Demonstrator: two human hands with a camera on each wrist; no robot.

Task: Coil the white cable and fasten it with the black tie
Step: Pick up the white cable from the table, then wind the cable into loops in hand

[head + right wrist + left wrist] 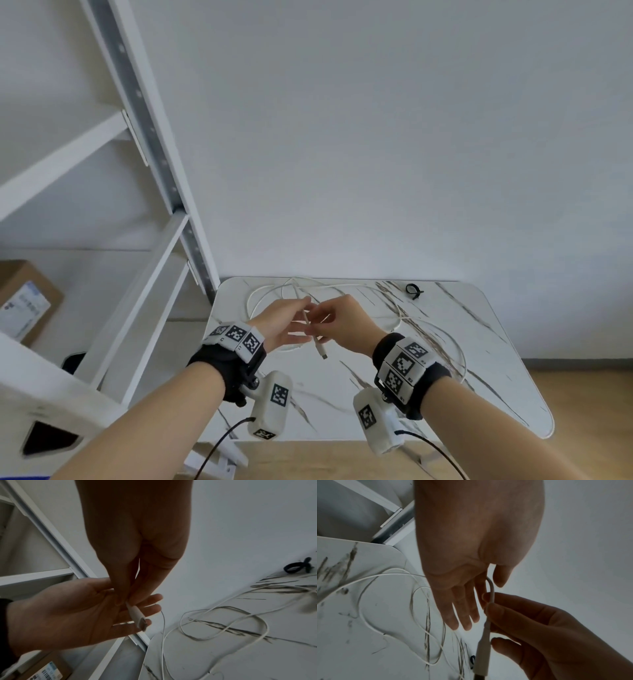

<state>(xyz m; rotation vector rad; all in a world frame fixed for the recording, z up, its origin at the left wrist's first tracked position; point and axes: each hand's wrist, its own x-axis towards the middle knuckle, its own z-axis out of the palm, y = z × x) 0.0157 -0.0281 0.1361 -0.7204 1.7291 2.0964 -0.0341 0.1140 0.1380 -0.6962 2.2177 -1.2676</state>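
Note:
The white cable [398, 310] lies in loose loops across the marble table [486, 370]. My right hand [323, 318] pinches it just behind the plug [322, 351], which hangs down above the table. In the right wrist view the plug [137, 616] sits under my right fingertips [120, 600], in front of the left palm. My left hand [294, 317] is held flat with straight fingers [462, 615]; the cable [491, 586] bends through the gap between its thumb and forefinger. The black tie [412, 290], rolled into a small ring, lies at the table's far edge, right of both hands.
A white shelf frame [147, 274] leans up at the left, close to the table's corner. A cardboard box [24, 301] sits on the floor behind it. A bare wall stands behind the table, and wooden floor [582, 394] shows to the right.

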